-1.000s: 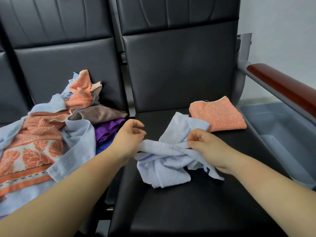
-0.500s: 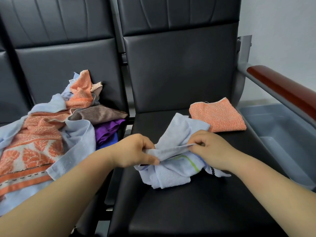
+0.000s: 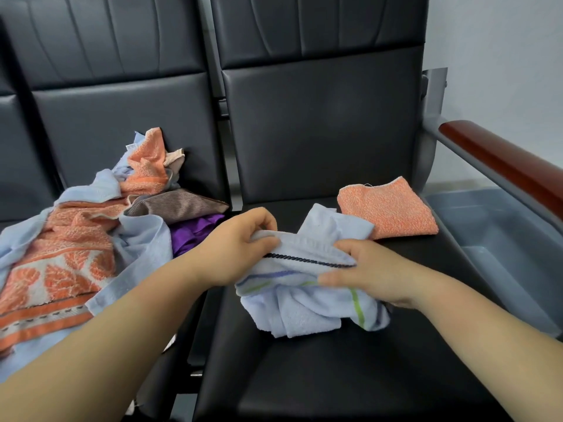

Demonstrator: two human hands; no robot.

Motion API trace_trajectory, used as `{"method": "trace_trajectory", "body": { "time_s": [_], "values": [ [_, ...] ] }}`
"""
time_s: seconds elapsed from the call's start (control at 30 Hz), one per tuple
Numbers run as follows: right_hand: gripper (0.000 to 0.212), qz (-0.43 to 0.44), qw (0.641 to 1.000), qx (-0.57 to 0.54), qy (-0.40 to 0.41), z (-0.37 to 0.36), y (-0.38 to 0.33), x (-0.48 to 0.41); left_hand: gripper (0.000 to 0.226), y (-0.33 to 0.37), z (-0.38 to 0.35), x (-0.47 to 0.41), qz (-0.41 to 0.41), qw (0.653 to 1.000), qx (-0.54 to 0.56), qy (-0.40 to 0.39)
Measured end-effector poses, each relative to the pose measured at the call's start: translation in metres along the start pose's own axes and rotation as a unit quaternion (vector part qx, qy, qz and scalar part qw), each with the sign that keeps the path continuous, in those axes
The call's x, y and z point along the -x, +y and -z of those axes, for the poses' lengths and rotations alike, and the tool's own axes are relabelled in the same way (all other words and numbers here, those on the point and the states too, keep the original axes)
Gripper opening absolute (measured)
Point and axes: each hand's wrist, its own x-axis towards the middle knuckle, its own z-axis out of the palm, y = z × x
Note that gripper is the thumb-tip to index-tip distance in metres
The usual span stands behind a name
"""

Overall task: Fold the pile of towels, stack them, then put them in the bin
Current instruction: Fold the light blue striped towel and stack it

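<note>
A crumpled light blue towel [image 3: 304,312] with green, blue and dark stripes lies on the right black seat [image 3: 335,376]. My left hand [image 3: 234,248] pinches its hemmed edge at the left. My right hand [image 3: 371,272] grips the same edge at the right, fingers curled over the fabric. A folded orange towel [image 3: 390,208] lies flat at the back right of that seat. A pile of unfolded towels [image 3: 76,239], orange, blue, brown and purple, covers the left seat. The grey bin [image 3: 502,239] stands on the floor to the right of the chair.
A metal armrest with a red-brown wooden top [image 3: 502,166] runs between the right seat and the bin. Black seat backs [image 3: 320,123] rise behind both seats. A pale wall is at the right.
Both hands have worked along the blue towel, pulling its striped hem up and stretching it between them. The left hand moved right onto the towel's edge.
</note>
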Motion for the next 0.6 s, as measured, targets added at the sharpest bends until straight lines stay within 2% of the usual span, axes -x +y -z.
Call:
{"method": "trace_trajectory", "body": {
  "time_s": [0.07, 0.13, 0.2, 0.27, 0.33, 0.4, 0.43, 0.5, 0.57, 0.6],
  "values": [
    [0.030, -0.033, 0.985, 0.165, -0.040, 0.000, 0.003, 0.001, 0.010, 0.001, 0.003, 0.001, 0.001, 0.999, 0.021, -0.050],
    [0.036, -0.035, 0.973, 0.226, -0.001, 0.001, 0.003, -0.003, 0.020, 0.004, 0.002, 0.005, 0.023, 0.991, 0.020, -0.131],
    [0.039, -0.025, 0.984, 0.170, 0.042, 0.005, -0.002, -0.004, 0.026, 0.004, -0.002, 0.006, 0.027, 0.984, -0.039, -0.173],
    [0.031, -0.013, 0.997, 0.044, 0.063, 0.009, -0.009, -0.002, 0.031, 0.000, -0.001, 0.005, 0.023, 0.985, -0.068, -0.154],
    [0.018, -0.001, 0.996, -0.071, 0.061, 0.012, -0.015, 0.004, 0.031, -0.002, 0.003, 0.004, 0.013, 0.992, -0.035, -0.125],
    [0.018, 0.017, 0.992, -0.125, 0.031, 0.012, -0.022, 0.009, 0.031, -0.003, 0.005, 0.003, 0.024, 0.996, 0.038, -0.078],
    [0.020, 0.024, 0.993, -0.111, 0.013, 0.010, -0.022, 0.011, 0.031, -0.003, 0.004, 0.003, 0.041, 0.994, 0.088, -0.048],
    [0.020, 0.021, 0.999, 0.023, 0.008, 0.007, -0.023, 0.012, 0.028, 0.001, 0.002, 0.003, 0.066, 0.984, 0.168, -0.003],
    [0.036, -0.003, 0.987, 0.158, 0.027, 0.003, -0.020, 0.010, 0.017, 0.003, 0.000, 0.003, 0.060, 0.982, 0.179, 0.005],
    [0.040, -0.010, 0.982, 0.185, 0.040, 0.003, -0.020, 0.009, 0.018, 0.005, -0.001, 0.003, 0.048, 0.984, 0.170, -0.009]
  ]
}}
